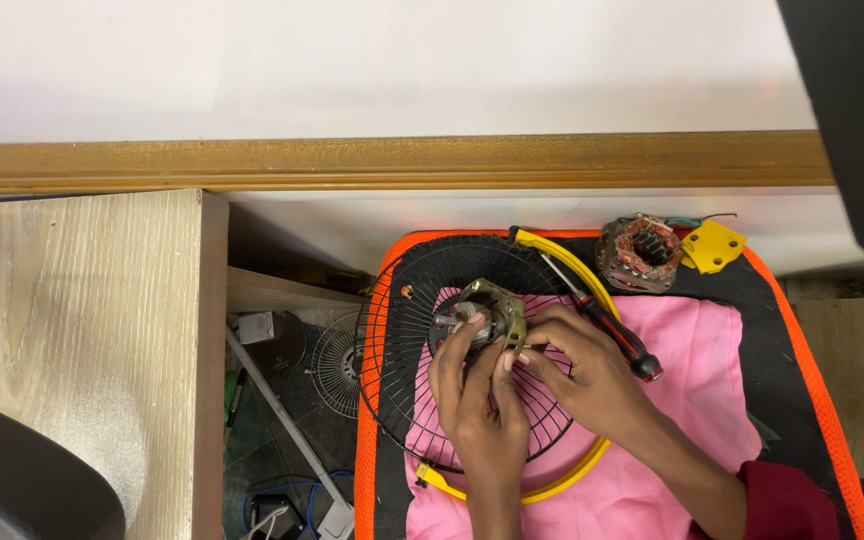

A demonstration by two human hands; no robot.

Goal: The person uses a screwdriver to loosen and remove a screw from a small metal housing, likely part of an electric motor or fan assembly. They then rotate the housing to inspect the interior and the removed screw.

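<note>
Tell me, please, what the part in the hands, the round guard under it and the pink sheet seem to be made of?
The motor housing, held by the left hand and right hand, looks like dull, brass-toned metal with hard stamped edges. The fan guard appears to be thin black-coated wire, since it shows fine radial spokes. The pink sheet is probably soft matte cloth, as it creases.

A white wall [352,60] above a wooden ledge [382,160], pale wood cabinet [72,330] beside.
</note>
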